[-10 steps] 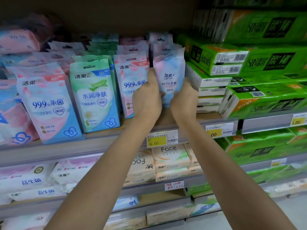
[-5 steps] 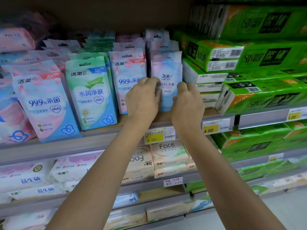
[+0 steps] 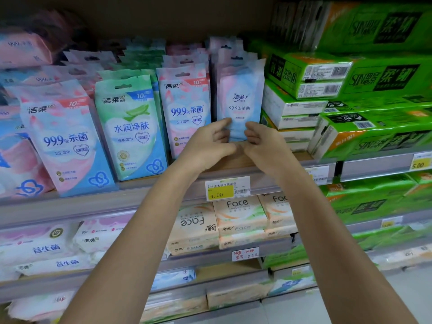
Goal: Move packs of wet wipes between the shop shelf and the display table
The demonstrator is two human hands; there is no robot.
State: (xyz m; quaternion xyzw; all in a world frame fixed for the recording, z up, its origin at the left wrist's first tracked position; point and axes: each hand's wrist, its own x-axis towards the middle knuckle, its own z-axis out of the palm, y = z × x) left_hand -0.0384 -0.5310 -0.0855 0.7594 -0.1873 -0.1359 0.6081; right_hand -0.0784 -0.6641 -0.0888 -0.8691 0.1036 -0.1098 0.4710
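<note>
The pack's bottom edge is hidden behind both hands, and the rows behind it blur together. It stands upright on the shelf, just above the left hand and right hand. Their curled fingers touch its lower corners; whether they pinch it, I cannot tell.

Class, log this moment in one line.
phase: shelving | wipes pack: upright on shelf | left hand, right hand: at pack's base, grip unclear
</note>
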